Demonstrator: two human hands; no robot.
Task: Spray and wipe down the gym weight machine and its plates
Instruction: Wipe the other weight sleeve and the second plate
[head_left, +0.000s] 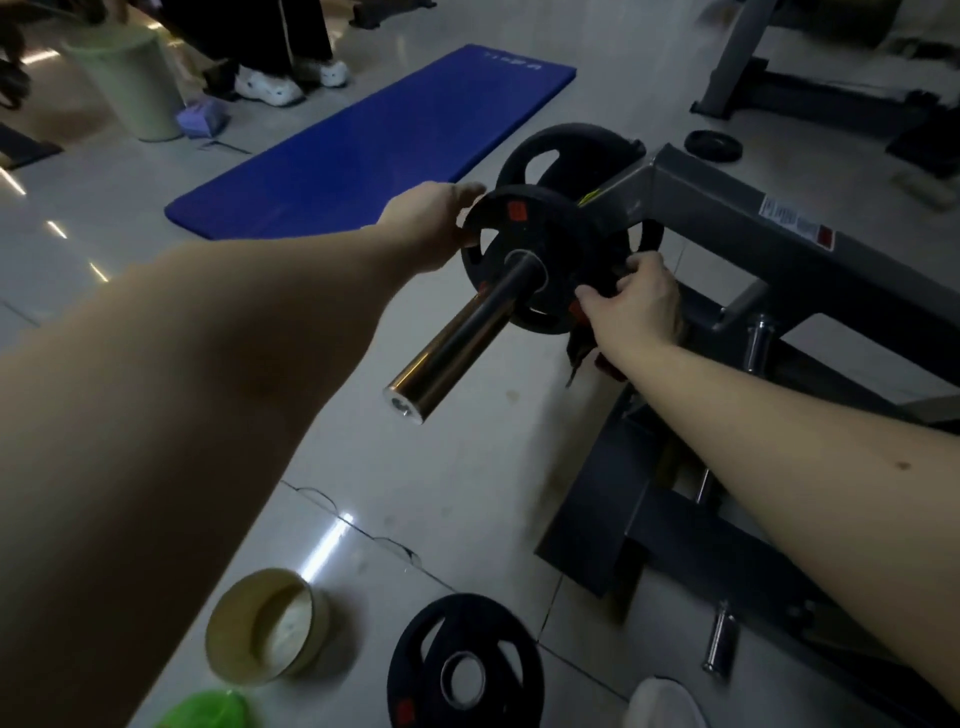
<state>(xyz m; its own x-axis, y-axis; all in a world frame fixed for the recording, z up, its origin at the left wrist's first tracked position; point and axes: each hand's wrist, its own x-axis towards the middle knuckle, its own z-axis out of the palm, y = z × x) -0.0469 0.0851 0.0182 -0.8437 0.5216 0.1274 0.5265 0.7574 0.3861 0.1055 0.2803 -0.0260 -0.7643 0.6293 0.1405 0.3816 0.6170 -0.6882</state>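
A black weight plate (511, 234) with red labels sits on the chrome sleeve (462, 338) of the grey weight machine (727, 208). My left hand (431, 223) grips the plate's left rim. My right hand (634, 301) grips its lower right rim, and a dark cloth (579, 353) hangs below that hand. A larger black plate (566, 150) sits behind on the same sleeve. Another black plate (465, 670) lies flat on the floor near me.
A blue mat (363, 145) lies on the tiled floor beyond the plates. A round tin (265, 631) and a green object (208, 712) sit at the bottom left. A pale bin (135, 83) and a person's legs (280, 47) stand at the back. A small plate (711, 145) lies beyond the frame.
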